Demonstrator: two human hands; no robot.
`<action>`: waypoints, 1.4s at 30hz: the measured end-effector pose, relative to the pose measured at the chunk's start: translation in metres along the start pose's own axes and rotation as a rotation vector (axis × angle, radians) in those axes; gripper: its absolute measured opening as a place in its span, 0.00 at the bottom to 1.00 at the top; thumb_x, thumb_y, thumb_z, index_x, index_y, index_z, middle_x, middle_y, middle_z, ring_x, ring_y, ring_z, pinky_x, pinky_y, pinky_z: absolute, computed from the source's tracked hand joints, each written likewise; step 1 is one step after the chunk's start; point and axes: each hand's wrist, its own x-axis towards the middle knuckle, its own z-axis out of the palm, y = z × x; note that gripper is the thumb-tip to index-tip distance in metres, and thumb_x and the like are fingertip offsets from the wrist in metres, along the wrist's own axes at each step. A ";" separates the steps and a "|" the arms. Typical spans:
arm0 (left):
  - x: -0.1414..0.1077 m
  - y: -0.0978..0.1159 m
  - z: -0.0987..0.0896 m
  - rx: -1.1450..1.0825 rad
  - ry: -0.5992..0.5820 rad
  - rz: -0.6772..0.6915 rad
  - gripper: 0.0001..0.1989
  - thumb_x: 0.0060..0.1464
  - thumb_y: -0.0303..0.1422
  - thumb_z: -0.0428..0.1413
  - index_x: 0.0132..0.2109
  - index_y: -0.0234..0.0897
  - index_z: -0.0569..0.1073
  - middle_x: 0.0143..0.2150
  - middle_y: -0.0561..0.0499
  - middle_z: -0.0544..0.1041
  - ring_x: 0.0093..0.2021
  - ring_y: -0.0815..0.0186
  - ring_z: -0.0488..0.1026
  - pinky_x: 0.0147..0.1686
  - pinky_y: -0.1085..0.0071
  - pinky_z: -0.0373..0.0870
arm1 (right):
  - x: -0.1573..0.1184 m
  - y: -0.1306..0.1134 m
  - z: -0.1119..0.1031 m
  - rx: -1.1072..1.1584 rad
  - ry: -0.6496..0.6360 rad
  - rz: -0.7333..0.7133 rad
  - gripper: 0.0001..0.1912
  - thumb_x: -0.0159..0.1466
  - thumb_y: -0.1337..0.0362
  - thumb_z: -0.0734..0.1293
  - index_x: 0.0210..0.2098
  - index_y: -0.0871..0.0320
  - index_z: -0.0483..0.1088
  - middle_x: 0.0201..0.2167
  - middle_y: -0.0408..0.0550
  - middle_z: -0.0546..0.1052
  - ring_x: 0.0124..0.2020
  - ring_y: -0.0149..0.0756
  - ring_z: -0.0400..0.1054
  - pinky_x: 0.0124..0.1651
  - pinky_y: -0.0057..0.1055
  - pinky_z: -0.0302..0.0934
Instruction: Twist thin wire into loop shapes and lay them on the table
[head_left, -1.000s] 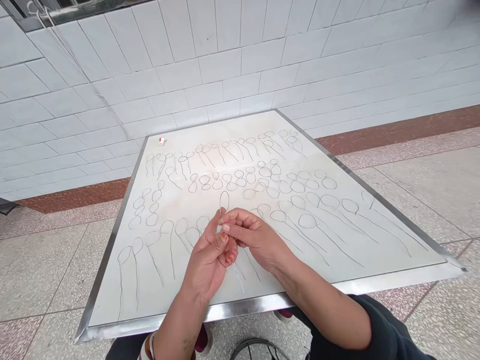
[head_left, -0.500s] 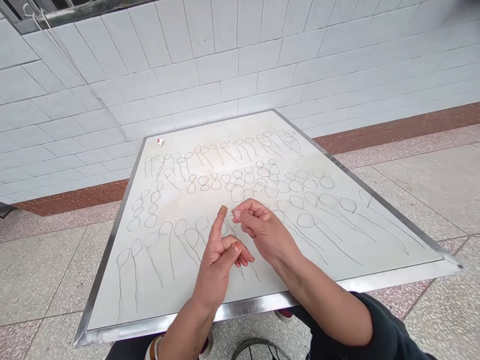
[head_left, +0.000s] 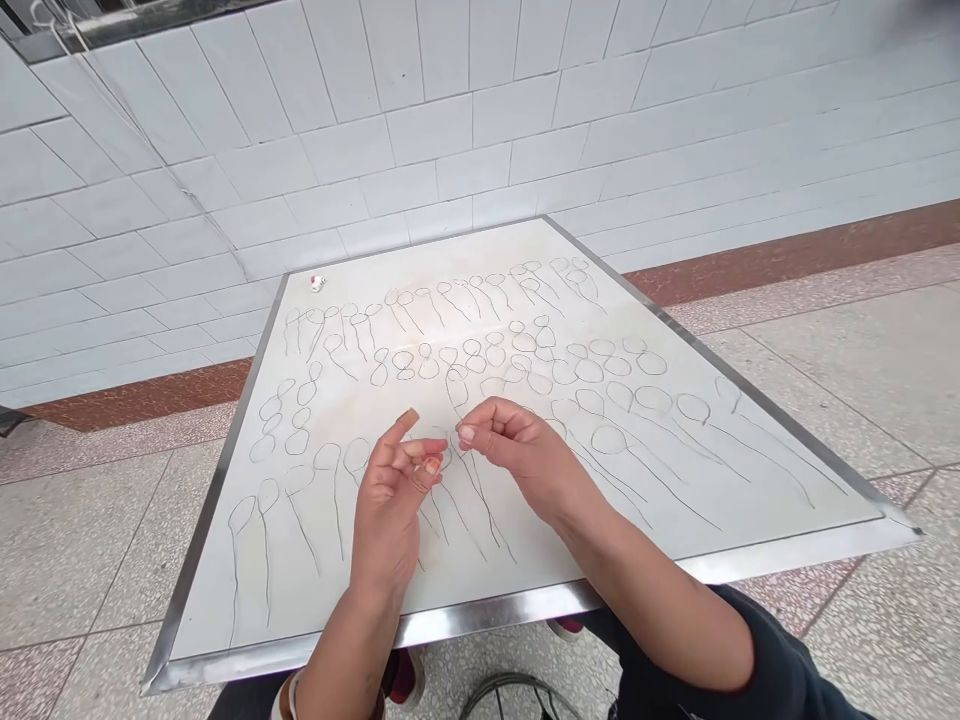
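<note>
Two bare hands met above a white table (head_left: 210,610) with a metal rim, a little nearer its front edge than its back.

The right hand (head_left: 510,440) had thumb and forefinger pinched together on a thin wire (head_left: 451,396), gripping it just below its loop. The loop stood out past the fingertips toward the table's back edge, and the tail seemed to run toward the front edge. So the wire's long axis pointed roughly from front to back of the table, leaning slightly. Where the tail ended could not be told, because it merged with other wires lying beneath.

The left hand (head_left: 390,500), closer to the table's left edge, was loosely parted: forefinger raised, with a brownish covering at its tip, the other fingers half bent, nothing visibly held. Its fingertips were just beside the wire, on the side facing the table's left edge, but the right hand was the nearer, being in contact.

Around them, long-tailed wires (head_left: 265,560) lay along the table's front and back, with figure-eight wires (head_left: 425,361) across its middle. A small white-and-red object (head_left: 318,284) sat at the table's back left corner.
</note>
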 end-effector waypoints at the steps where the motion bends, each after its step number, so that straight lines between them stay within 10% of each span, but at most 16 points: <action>1: 0.001 0.001 0.000 -0.038 0.043 0.016 0.26 0.54 0.32 0.61 0.60 0.45 0.68 0.43 0.49 0.78 0.46 0.65 0.71 0.47 0.67 0.64 | -0.002 0.003 0.005 -0.042 -0.018 -0.008 0.10 0.59 0.55 0.70 0.30 0.54 0.71 0.28 0.41 0.74 0.31 0.30 0.63 0.35 0.30 0.56; 34: 0.005 0.000 -0.009 -0.137 0.213 0.111 0.22 0.48 0.28 0.65 0.51 0.40 0.74 0.27 0.58 0.74 0.29 0.72 0.72 0.40 0.70 0.69 | -0.015 0.029 0.033 -0.565 -0.003 -0.391 0.08 0.66 0.67 0.62 0.37 0.50 0.73 0.30 0.43 0.74 0.32 0.34 0.65 0.33 0.31 0.59; 42: 0.005 0.001 -0.007 -0.150 0.202 0.093 0.21 0.49 0.28 0.64 0.52 0.40 0.74 0.27 0.58 0.73 0.29 0.71 0.72 0.39 0.69 0.70 | -0.012 0.027 0.034 -0.384 -0.050 -0.226 0.05 0.66 0.63 0.63 0.36 0.51 0.71 0.32 0.42 0.75 0.32 0.33 0.65 0.34 0.31 0.58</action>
